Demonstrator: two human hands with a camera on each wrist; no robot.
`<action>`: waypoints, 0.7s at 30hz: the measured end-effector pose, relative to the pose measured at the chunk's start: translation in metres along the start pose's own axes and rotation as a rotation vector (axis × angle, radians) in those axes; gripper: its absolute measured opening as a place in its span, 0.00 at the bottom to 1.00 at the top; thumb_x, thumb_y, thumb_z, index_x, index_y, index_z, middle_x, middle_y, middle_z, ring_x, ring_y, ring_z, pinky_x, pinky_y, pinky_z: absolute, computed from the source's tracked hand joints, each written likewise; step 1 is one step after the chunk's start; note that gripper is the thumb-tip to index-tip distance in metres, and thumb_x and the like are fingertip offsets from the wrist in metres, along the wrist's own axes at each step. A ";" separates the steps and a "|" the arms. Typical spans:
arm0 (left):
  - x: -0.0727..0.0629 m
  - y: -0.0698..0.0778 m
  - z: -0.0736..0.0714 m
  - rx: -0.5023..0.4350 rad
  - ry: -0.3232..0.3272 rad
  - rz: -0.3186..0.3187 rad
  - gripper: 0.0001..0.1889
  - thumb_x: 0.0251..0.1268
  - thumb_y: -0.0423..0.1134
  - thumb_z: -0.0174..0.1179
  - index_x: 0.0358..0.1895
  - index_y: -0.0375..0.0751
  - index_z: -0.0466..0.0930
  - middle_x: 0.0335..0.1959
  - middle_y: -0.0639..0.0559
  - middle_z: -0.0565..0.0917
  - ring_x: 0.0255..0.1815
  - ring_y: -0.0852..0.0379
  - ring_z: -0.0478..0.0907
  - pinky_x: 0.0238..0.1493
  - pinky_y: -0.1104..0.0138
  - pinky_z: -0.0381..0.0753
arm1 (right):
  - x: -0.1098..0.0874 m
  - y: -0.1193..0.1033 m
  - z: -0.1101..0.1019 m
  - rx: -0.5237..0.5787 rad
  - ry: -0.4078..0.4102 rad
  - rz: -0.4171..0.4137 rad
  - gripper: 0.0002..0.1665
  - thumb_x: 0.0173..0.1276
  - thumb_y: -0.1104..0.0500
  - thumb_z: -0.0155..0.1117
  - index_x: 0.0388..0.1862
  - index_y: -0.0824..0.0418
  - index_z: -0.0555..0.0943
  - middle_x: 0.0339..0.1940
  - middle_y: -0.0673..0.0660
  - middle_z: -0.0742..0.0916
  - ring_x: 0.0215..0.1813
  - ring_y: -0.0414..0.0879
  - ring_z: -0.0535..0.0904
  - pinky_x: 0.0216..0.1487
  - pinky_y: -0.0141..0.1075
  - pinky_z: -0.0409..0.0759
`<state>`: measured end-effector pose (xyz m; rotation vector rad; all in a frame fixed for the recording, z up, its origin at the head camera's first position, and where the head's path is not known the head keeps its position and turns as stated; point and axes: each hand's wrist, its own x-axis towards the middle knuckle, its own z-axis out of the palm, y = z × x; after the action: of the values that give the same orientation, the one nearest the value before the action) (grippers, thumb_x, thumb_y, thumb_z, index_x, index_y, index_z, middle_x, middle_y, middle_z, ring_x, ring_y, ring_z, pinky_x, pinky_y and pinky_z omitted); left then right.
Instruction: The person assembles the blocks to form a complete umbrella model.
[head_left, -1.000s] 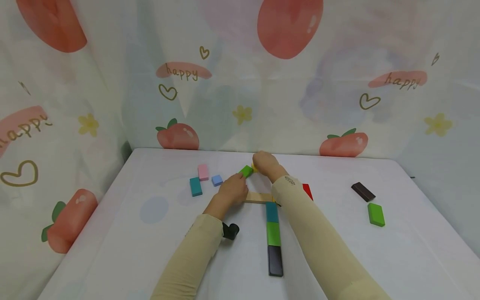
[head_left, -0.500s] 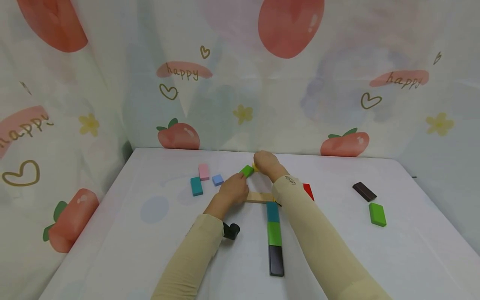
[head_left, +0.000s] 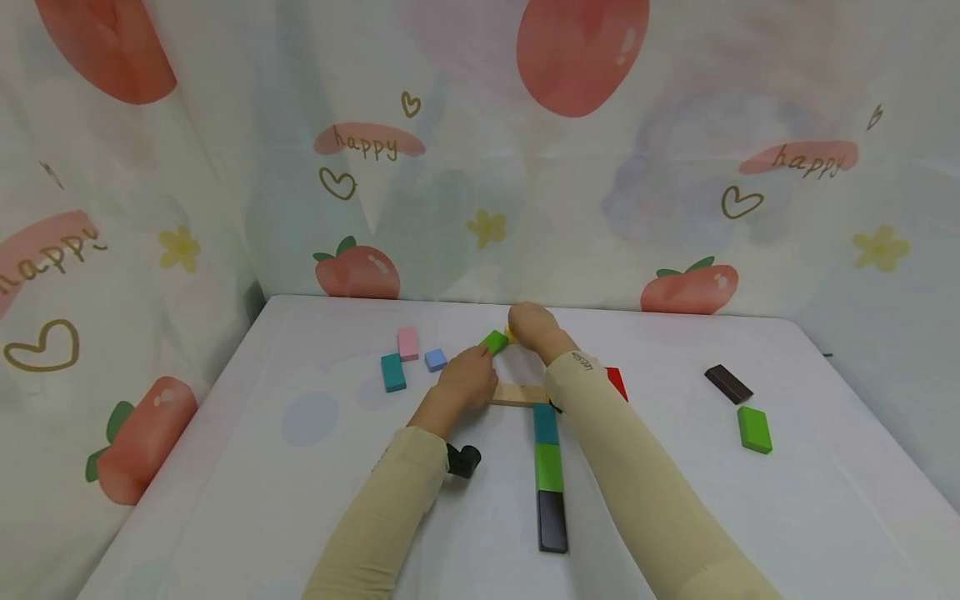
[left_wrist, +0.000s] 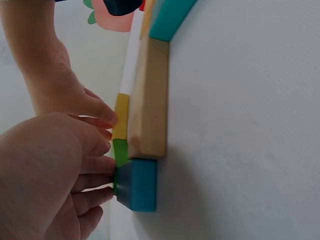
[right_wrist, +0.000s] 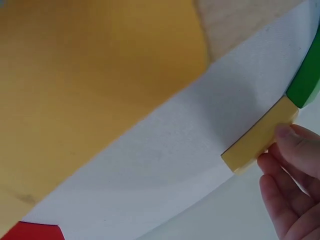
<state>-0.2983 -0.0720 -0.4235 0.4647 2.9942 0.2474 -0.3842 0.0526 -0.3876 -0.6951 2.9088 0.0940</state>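
At the far middle of the table my right hand [head_left: 534, 325] pinches a yellow block [right_wrist: 262, 135] between thumb and fingers. One end of it meets the end of a green block [head_left: 493, 342], set at an angle. The fingers of my left hand [head_left: 467, 379] hold that green block, partly hidden behind them. A plain wooden plank [left_wrist: 152, 95] lies just nearer to me, with a teal block [left_wrist: 144, 186] at its left end, which my hand covers in the head view. My right sleeve hides part of the plank's right side.
A column of teal, green and black blocks [head_left: 551, 521] runs toward me from the plank. Pink [head_left: 407, 343], blue [head_left: 435, 360] and teal blocks lie left. A red block [head_left: 616, 383], a dark brown block [head_left: 728, 383] and another green block [head_left: 754, 429] lie right.
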 end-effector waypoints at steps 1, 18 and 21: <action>0.000 0.000 -0.001 -0.002 -0.002 -0.005 0.18 0.70 0.40 0.43 0.54 0.33 0.74 0.55 0.47 0.73 0.54 0.52 0.71 0.55 0.61 0.71 | 0.000 0.000 0.000 0.012 -0.005 0.011 0.08 0.67 0.66 0.53 0.38 0.67 0.80 0.35 0.58 0.82 0.35 0.48 0.74 0.41 0.39 0.75; 0.003 0.004 -0.003 0.037 0.006 -0.041 0.17 0.69 0.41 0.43 0.49 0.35 0.78 0.48 0.45 0.73 0.43 0.54 0.73 0.46 0.62 0.75 | -0.002 0.002 0.001 0.127 -0.022 0.040 0.10 0.67 0.67 0.52 0.38 0.66 0.82 0.35 0.57 0.81 0.36 0.48 0.73 0.41 0.39 0.74; 0.002 0.005 -0.003 0.031 0.011 -0.042 0.17 0.70 0.41 0.43 0.49 0.35 0.78 0.48 0.45 0.73 0.43 0.54 0.73 0.46 0.62 0.75 | -0.003 0.001 0.002 0.130 -0.028 0.051 0.10 0.67 0.66 0.53 0.41 0.66 0.82 0.37 0.57 0.82 0.37 0.48 0.73 0.42 0.39 0.74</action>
<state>-0.2988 -0.0676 -0.4197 0.4041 3.0191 0.2007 -0.3821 0.0553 -0.3886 -0.5936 2.8746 -0.0788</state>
